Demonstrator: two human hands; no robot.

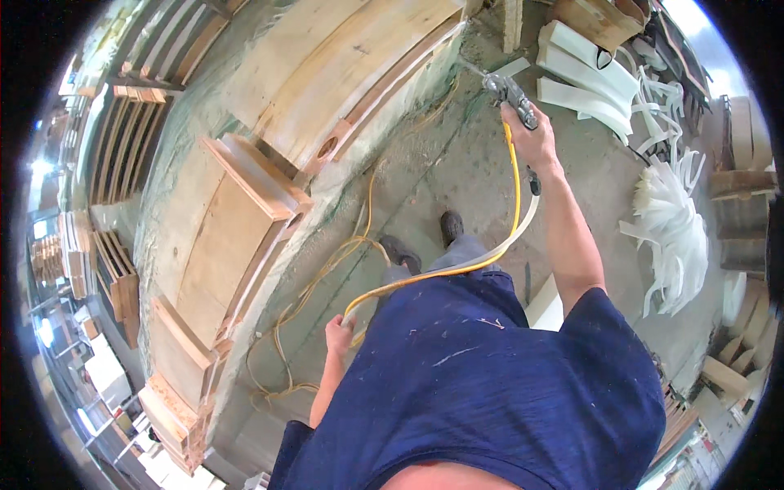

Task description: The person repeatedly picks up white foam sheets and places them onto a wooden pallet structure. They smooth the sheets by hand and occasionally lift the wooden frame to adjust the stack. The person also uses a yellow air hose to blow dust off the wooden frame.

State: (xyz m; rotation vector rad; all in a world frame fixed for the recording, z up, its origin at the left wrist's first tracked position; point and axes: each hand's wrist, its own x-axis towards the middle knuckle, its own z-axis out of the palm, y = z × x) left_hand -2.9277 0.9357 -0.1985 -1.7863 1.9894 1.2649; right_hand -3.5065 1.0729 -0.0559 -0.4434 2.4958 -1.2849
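Note:
My right hand (532, 140) is stretched forward, its fingers wrapped round the grip of a metal spray gun (510, 96). The gun points up and left, toward the end of a wooden frame (343, 73). A yellow hose (516, 184) and a whitish hose (523, 224) hang from the gun's handle and curve back across my waist. Low on the left, my left hand (338, 335) is closed round both hoses. A second wooden frame with a raised divider (260, 184) stands nearer on my left, apart from both hands.
Loops of hose (327, 282) lie on the floor (416, 175) beside my shoes (451, 227). White foam pieces (584, 82) and a heap of white strips (670, 233) lie on the right. Stacked wooden panels (126, 143) stand beyond the frames at left.

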